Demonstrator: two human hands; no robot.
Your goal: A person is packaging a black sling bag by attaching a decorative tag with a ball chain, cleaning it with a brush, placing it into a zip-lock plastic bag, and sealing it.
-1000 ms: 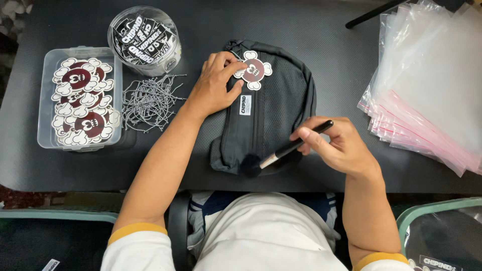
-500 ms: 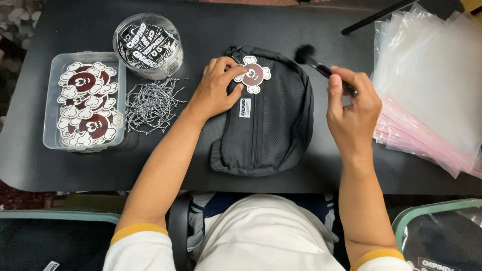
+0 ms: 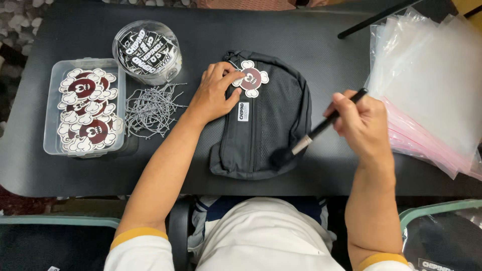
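A dark grey zip pouch (image 3: pixel 266 125) lies on the black table (image 3: pixel 281 35) in front of me. A flower-shaped maroon and white charm (image 3: pixel 251 78) sits at its top left corner. My left hand (image 3: pixel 213 94) presses flat on the pouch's upper left, fingertips touching the charm. My right hand (image 3: pixel 359 123) grips a black-handled brush (image 3: pixel 321 129) to the right of the pouch. The brush's dark bristle head rests on the pouch's lower right edge.
A clear tray (image 3: pixel 50 113) of flower charms stands at the left. Behind it is a round clear tub (image 3: pixel 146 51) of black tags, with a heap of ball chains (image 3: pixel 152 109) beside it. Clear plastic bags (image 3: pixel 432 90) are stacked at the right. A black rod (image 3: pixel 381 17) lies at the back.
My right hand has swung the brush from the pouch's upper right down to its lower right edge. A second ago the brush was also low. My left hand stayed put.
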